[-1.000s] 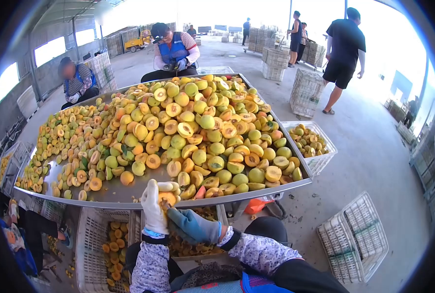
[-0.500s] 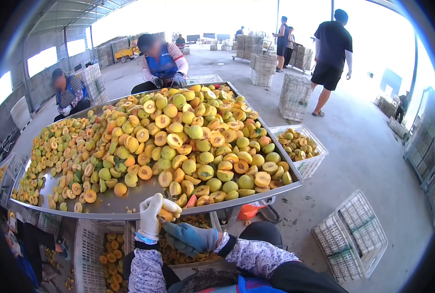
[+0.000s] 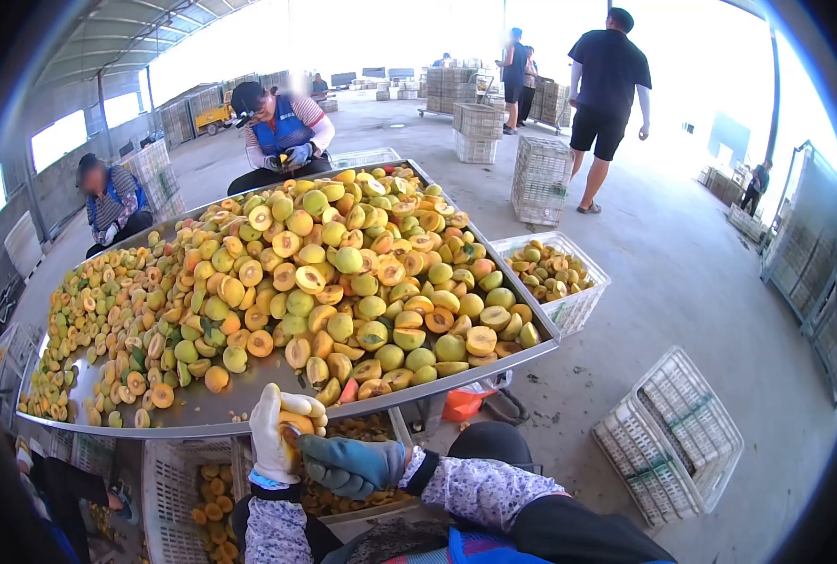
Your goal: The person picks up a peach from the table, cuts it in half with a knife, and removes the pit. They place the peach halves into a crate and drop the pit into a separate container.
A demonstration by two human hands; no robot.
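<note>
At the bottom centre of the frame, the left hand (image 3: 276, 434), in a white glove, is holding an orange fruit (image 3: 297, 423) upright, its grip closing tightly around the fruit's left side. The right hand (image 3: 348, 463), in a teal glove, is pressing its curled fingers against the fruit from the lower right; whether that grip is enclosing anything cannot be told. Below them, at lower left, a white crate (image 3: 169, 470) is holding cut fruit pieces. Just above the hands, the steel tabletop (image 3: 240, 399) is stretching across the middle of the frame, carrying a heap of halved fruit (image 3: 343, 273), yellow, green and orange. To its right a basket (image 3: 583, 303) is sitting full of fruit, and an empty crate (image 3: 668, 437) is lying on the floor at lower right. At the tabletop's far edge two seated workers (image 3: 282, 132) are bending over the heap, and a person in black (image 3: 607, 85) is standing at upper right.
</note>
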